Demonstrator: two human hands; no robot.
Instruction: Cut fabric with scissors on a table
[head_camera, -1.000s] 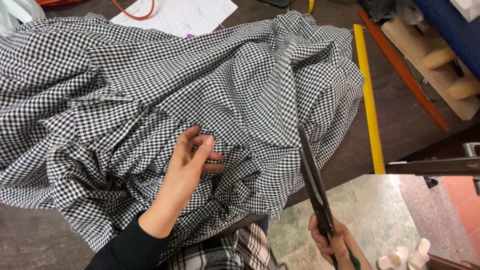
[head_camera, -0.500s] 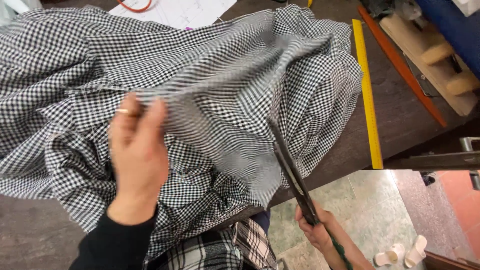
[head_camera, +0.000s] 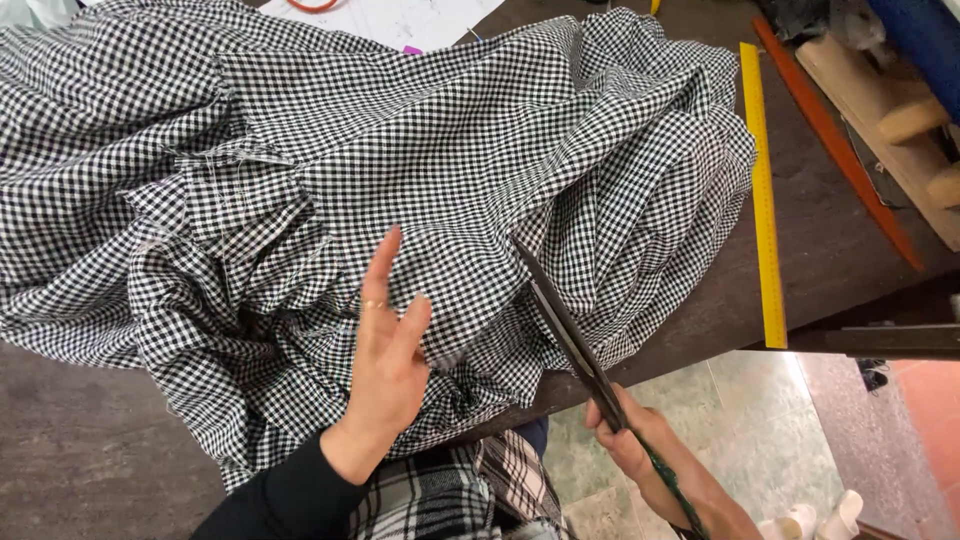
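i see a large heap of black-and-white checked fabric (head_camera: 400, 180) spread in folds over most of a dark worktop (head_camera: 90, 450), its near edge hanging just over the worktop's front rim. my left hand (head_camera: 385, 355) rests flat on the fabric near that front edge, fingers straight and slightly spread, gripping nothing; a ring sits on one finger. my right hand (head_camera: 635, 445) is below the worktop edge, closed around the handles of long dark scissors (head_camera: 565, 330). the blades point up and away from me and appear slightly parted, their tips touching or just over a fold of the fabric, though i cannot tell whether cloth lies between them. to the right of the fabric, a yellow ruler (head_camera: 765, 190) lies lengthwise on the worktop, and an orange strip (head_camera: 840, 145) lies further right, at an angle. white paper (head_camera: 400, 20) peeks out beyond the far edge of the fabric.
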